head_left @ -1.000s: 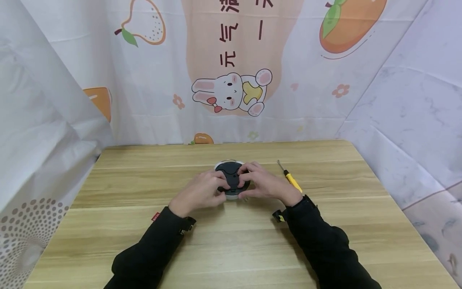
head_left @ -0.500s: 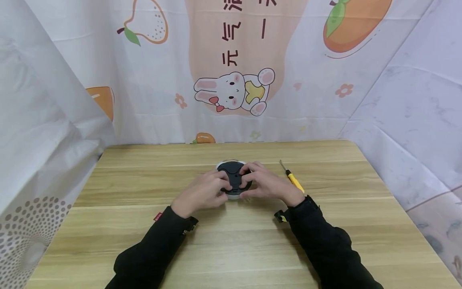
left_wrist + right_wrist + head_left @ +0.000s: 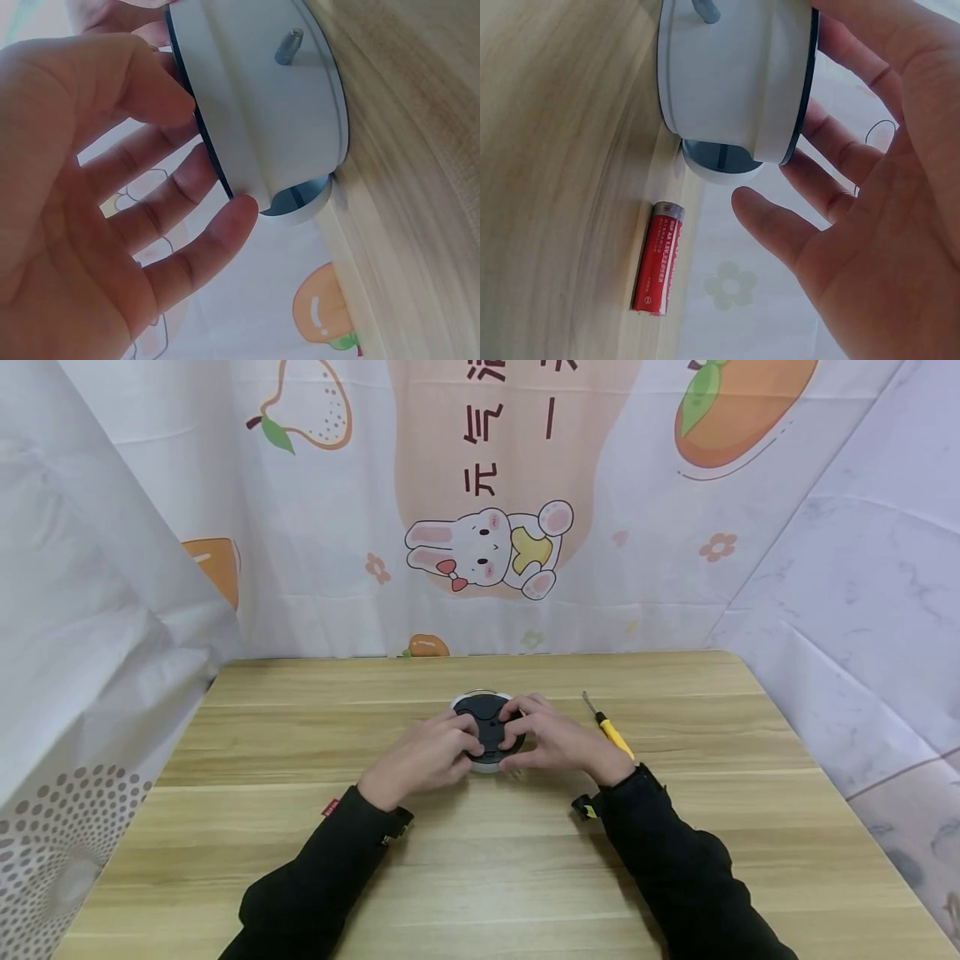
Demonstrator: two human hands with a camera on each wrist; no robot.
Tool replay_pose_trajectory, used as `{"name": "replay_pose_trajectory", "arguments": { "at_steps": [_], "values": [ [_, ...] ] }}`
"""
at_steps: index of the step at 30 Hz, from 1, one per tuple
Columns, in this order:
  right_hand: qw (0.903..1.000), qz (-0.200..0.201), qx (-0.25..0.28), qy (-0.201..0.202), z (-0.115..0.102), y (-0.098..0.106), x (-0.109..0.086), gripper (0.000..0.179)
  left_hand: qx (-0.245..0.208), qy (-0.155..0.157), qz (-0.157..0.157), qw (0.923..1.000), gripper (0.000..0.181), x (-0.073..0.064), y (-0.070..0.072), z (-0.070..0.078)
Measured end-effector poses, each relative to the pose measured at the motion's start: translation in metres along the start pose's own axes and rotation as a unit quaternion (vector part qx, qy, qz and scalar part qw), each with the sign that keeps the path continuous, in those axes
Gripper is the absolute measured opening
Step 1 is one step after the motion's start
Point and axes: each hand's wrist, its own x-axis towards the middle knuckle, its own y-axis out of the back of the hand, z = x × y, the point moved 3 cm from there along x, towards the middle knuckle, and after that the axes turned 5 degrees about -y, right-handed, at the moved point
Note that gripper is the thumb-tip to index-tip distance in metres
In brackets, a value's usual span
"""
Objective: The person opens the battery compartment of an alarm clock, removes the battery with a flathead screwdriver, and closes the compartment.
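A white alarm clock (image 3: pixel 482 706) with a black back lies face down on the wooden table. Its small metal foot, white side and bell cup (image 3: pixel 306 206) show in the left wrist view. My left hand (image 3: pixel 423 756) holds the clock from the left, with bent fingers on the black back and the rim. From the right, my right hand (image 3: pixel 558 739) grips the opposite edge, its fingers curved over the back. One right finger (image 3: pixel 772 229) stands apart from the rim in the right wrist view. The fingers partly cover the back.
A screwdriver (image 3: pixel 605 723) with a yellow and black handle lies right of the right hand. A red AA battery (image 3: pixel 658 259) lies on the table near the clock, visible in the right wrist view. Printed curtains (image 3: pixel 315 568) hang behind the table (image 3: pixel 480 877).
The head view shifts slightly. Both hands keep their places on the clock, with no clear movement of fingers or clock.
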Motion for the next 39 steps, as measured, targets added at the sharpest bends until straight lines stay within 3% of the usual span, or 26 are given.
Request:
{"name": "replay_pose_trajectory", "arguments": {
  "at_steps": [9, 17, 28, 39],
  "values": [
    [1.0, -0.003, 0.0, -0.003, 0.0021, 0.0016, 0.0001, 0.014, 0.01, -0.01, -0.023, 0.9996, 0.022, 0.0044, 0.0032, 0.0044],
    [1.0, 0.002, 0.002, 0.001, 0.0042, 0.002, 0.0003, 0.014, -0.022, -0.003, -0.021, 0.9995, 0.022, 0.0035, 0.0066, 0.0036],
    [0.9997, -0.004, -0.022, 0.008, 0.0005, 0.0017, 0.0, 0.015, -0.013, -0.008, -0.017, 0.9997, 0.023, -0.0011, 0.0084, 0.0014],
    [0.9985, -0.004, -0.053, 0.011, -0.002, 0.0016, -0.0002, 0.026, 0.003, 0.011, -0.024, 0.9996, 0.022, 0.0013, 0.004, -0.0014]
  ]
}}
